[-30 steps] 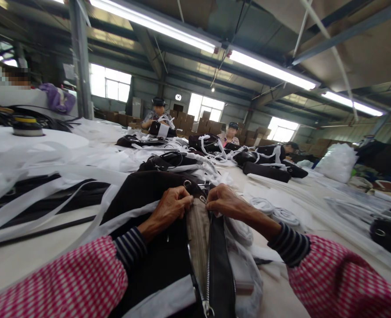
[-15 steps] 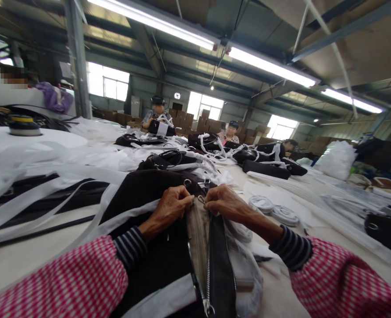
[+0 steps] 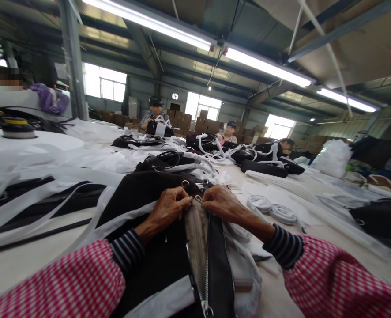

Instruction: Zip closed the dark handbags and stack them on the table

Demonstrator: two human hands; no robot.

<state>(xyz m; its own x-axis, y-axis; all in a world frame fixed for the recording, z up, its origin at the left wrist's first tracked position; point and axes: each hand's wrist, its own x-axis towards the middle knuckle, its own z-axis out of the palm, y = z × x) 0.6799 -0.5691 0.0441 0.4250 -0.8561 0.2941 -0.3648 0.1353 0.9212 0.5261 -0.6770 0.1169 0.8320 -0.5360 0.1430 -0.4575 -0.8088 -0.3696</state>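
A black bag (image 3: 125,274) lies in front of me with its long metal zip (image 3: 206,269) undone, showing a beige lining (image 3: 195,238) that has a zip of its own. At the far end of the opening, my left hand (image 3: 171,207) is closed, pinching the bag's left edge. Opposite it, my right hand (image 3: 222,203) pinches the right edge. Beside the right fingertips is a small metal loop (image 3: 198,198); whether they grip it, I cannot tell. The main zip's slider (image 3: 206,307) sits at the near end. White wrapping (image 3: 165,298) covers part of the bag.
White strips (image 3: 50,194) lie across black straps on the left. Coiled white cords (image 3: 271,210) rest to the right, near another black bag (image 3: 377,221). More wrapped black bags (image 3: 261,163) are piled further back, where co-workers (image 3: 156,117) sit.
Both hands stay pinched at the same end of the opening. The whole view has shifted slightly, so most things appear a little further left.
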